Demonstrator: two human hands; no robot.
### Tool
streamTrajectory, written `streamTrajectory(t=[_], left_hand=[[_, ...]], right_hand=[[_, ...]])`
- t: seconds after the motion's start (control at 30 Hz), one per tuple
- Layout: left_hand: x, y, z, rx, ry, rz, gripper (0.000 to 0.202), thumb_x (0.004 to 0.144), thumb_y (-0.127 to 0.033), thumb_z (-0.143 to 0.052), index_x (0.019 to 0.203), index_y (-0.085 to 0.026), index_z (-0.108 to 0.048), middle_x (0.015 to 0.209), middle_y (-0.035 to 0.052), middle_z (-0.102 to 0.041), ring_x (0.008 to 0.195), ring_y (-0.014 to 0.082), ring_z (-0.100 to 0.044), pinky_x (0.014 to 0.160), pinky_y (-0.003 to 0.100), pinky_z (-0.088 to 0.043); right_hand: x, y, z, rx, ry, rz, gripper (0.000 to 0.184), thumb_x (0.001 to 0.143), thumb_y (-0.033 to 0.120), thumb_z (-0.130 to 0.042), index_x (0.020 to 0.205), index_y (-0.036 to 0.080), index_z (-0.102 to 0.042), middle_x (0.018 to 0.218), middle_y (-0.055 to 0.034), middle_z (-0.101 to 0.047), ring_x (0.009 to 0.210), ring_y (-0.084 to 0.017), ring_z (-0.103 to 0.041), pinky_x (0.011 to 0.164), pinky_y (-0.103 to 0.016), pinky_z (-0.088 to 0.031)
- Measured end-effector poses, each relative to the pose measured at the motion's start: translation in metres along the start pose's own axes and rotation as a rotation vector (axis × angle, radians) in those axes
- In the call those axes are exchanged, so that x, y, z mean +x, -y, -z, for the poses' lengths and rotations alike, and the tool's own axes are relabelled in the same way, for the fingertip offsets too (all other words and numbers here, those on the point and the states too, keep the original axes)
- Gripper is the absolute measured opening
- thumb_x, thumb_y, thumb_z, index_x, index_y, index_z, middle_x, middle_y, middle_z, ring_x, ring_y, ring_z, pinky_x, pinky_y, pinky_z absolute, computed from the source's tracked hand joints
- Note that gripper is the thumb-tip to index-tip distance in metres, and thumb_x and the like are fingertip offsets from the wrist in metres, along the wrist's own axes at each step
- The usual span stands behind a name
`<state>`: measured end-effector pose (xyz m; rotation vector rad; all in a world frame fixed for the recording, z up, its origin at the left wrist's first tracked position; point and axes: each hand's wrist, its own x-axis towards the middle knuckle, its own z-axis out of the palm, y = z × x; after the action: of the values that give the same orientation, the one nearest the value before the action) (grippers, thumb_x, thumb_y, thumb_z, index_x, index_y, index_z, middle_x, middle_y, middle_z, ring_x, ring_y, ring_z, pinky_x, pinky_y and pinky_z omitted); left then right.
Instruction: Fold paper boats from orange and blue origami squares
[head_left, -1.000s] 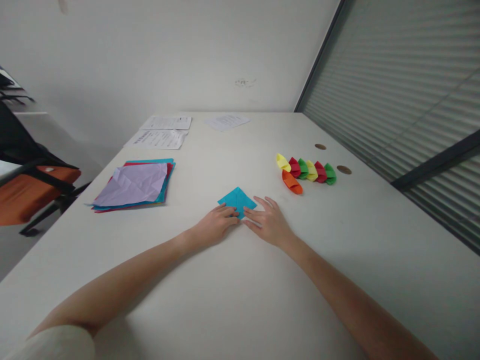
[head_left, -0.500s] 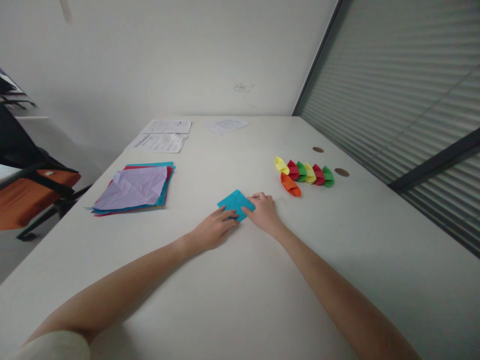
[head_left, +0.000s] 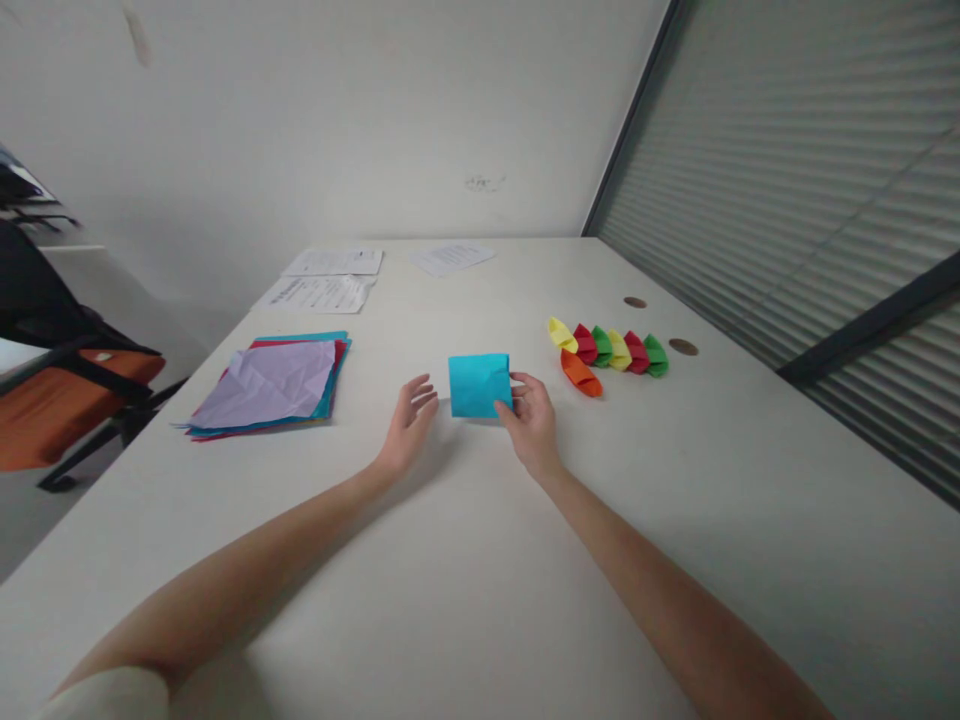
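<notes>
A folded square of blue paper (head_left: pixel 478 386) is raised a little off the white table (head_left: pixel 480 560), its flat face towards me. My right hand (head_left: pixel 531 415) grips it by the right edge, thumb in front and fingers behind. Left of the paper, my left hand (head_left: pixel 411 422) is held apart from it, fingers spread and nothing in them. To the right lie several folded paper pieces in a row, among them a yellow one (head_left: pixel 562 335), a red one (head_left: pixel 637 353) and a green one (head_left: pixel 655 356). An orange folded piece (head_left: pixel 580 374) lies just in front of the row.
A stack of coloured paper sheets with a creased lilac sheet (head_left: pixel 270 380) on top lies at the left. Printed pages (head_left: pixel 319 293) rest at the back. An orange-seated chair (head_left: pixel 82 400) stands beyond the left edge, and blinds (head_left: pixel 787 220) line the right.
The blue paper has been lifted off the table and turned, now showing a square face instead of a diamond. My left hand has let go and moved left; my right hand still holds the paper.
</notes>
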<state>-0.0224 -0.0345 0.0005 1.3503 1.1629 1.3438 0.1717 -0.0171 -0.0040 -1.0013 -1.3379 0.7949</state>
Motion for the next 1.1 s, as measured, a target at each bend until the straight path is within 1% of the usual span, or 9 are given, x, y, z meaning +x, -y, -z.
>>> streamTrajectory(t=[0.1,0.13,0.2,0.3,0.43,0.53,0.67,0.93,1.1], left_hand=[[0.001,-0.009,-0.006,-0.459,0.142,0.46,0.039,0.096,-0.047,-0.039,0.123,-0.02,-0.049,0.112,0.0141,-0.063,0.101,0.0241,-0.067,0.099,0.048,-0.05],[0.0,-0.012,-0.008,-0.558,0.183,0.544,0.042,0.096,-0.051,-0.037,0.118,-0.019,-0.052,0.109,0.0151,-0.065,0.097,0.0245,-0.068,0.097,0.048,-0.052],[-0.001,-0.019,-0.01,-0.67,0.191,0.61,0.044,0.095,-0.054,-0.04,0.111,-0.017,-0.057,0.108,0.0146,-0.066,0.088,0.0228,-0.07,0.093,0.045,-0.055],[0.0,-0.024,-0.009,-0.734,0.131,0.595,0.043,0.095,-0.053,-0.043,0.104,-0.015,-0.061,0.1,0.0124,-0.068,0.08,0.0194,-0.071,0.09,0.041,-0.057],[0.006,-0.022,-0.005,-0.741,0.052,0.546,0.042,0.096,-0.051,-0.042,0.096,-0.014,-0.063,0.09,0.0097,-0.069,0.076,0.0181,-0.071,0.086,0.036,-0.059],[0.008,-0.019,-0.003,-0.696,0.032,0.507,0.041,0.096,-0.049,-0.043,0.097,-0.015,-0.065,0.094,0.0094,-0.07,0.076,0.0179,-0.07,0.083,0.035,-0.059],[0.008,-0.015,-0.003,-0.661,0.033,0.447,0.036,0.093,-0.049,-0.05,0.102,-0.017,-0.064,0.099,0.0087,-0.069,0.08,0.0177,-0.069,0.083,0.034,-0.059],[0.01,-0.015,-0.004,-0.682,-0.029,0.448,0.03,0.093,-0.044,-0.049,0.098,-0.018,-0.062,0.098,0.0074,-0.07,0.079,0.0167,-0.068,0.082,0.032,-0.058],[0.009,-0.02,-0.004,-0.697,-0.041,0.458,0.028,0.094,-0.043,-0.047,0.099,-0.019,-0.061,0.099,0.0064,-0.069,0.084,0.0176,-0.068,0.08,0.032,-0.057]], right_hand=[[-0.009,0.002,-0.01,0.031,-0.008,0.066,0.043,0.081,0.037,-0.063,0.117,0.024,-0.044,0.089,-0.0036,-0.06,0.082,-0.019,-0.062,0.073,-0.033,-0.054],[-0.013,0.002,-0.012,0.017,0.009,0.081,0.042,0.082,0.037,-0.062,0.117,0.024,-0.043,0.09,-0.004,-0.06,0.083,-0.019,-0.062,0.074,-0.033,-0.054],[-0.019,0.0,-0.015,-0.04,0.053,0.11,0.039,0.084,0.036,-0.061,0.118,0.024,-0.044,0.095,-0.0058,-0.061,0.087,-0.02,-0.063,0.078,-0.035,-0.054],[-0.026,0.0,-0.017,-0.148,0.103,0.185,0.034,0.087,0.032,-0.058,0.118,0.024,-0.047,0.104,-0.0086,-0.062,0.095,-0.022,-0.062,0.082,-0.037,-0.054],[-0.029,0.011,-0.014,-0.274,0.093,0.316,0.03,0.089,0.027,-0.055,0.119,0.023,-0.05,0.107,-0.0096,-0.06,0.095,-0.022,-0.06,0.081,-0.038,-0.053],[-0.029,0.019,-0.011,-0.362,0.083,0.37,0.034,0.091,0.027,-0.051,0.124,0.022,-0.05,0.11,-0.012,-0.058,0.1,-0.024,-0.058,0.084,-0.042,-0.052],[-0.03,0.02,-0.011,-0.414,0.112,0.413,0.042,0.092,0.025,-0.048,0.134,0.023,-0.049,0.11,-0.0127,-0.056,0.107,-0.026,-0.056,0.09,-0.045,-0.051],[-0.035,0.018,-0.012,-0.543,0.192,0.531,0.063,0.092,0.018,-0.044,0.152,0.028,-0.027,0.122,-0.014,-0.052,0.117,-0.027,-0.051,0.094,-0.045,-0.051],[-0.035,0.018,-0.011,-0.59,0.218,0.526,0.066,0.092,0.018,-0.045,0.153,0.027,-0.023,0.124,-0.0142,-0.052,0.115,-0.028,-0.052,0.095,-0.047,-0.05]])
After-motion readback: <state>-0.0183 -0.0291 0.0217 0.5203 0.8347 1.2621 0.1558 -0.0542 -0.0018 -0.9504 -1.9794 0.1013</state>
